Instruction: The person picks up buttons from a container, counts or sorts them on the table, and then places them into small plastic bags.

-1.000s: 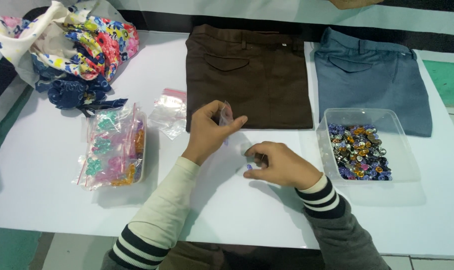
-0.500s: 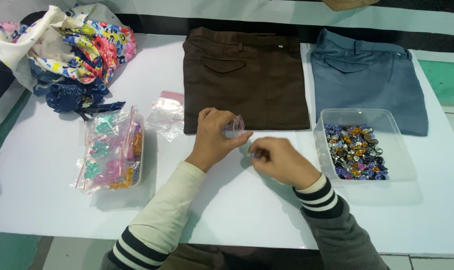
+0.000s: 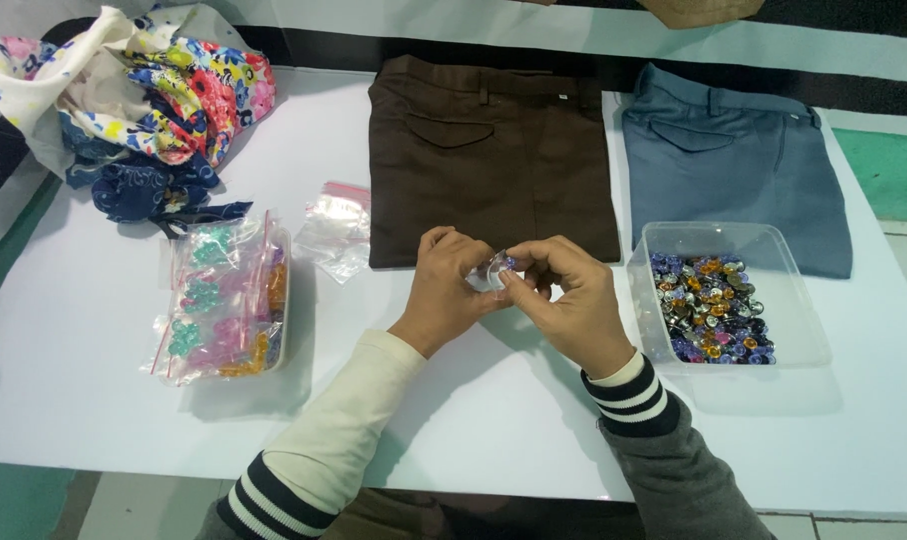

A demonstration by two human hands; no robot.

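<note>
Hands joined since earlier | left hand (image 3: pixel 444 290), right hand (image 3: pixel 572 300) pinch small bag (image 3: pixel 491 272) | tub (image 3: pixel 804 330): beads (image 3: pixel 712 320)

**White bench, green floor**

Broad white bench (image 3: pixel 94 400), evenly lit from above, soft shadows only. Black strip (image 3: pixel 854 95) and pale band along the far edge. Green floor (image 3: pixel 889 170) at right and lower left; pale tiles (image 3: pixel 144 510) below the near edge.

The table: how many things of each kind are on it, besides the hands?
Folded trousers: 2, brown and blue-grey
Clear plastic tubs: 2, one of beads, one of filled bags
Loose small clear bags: 2, one flat, one held by both hands
Heap of flowered cloth: 1
Total: 7
</note>
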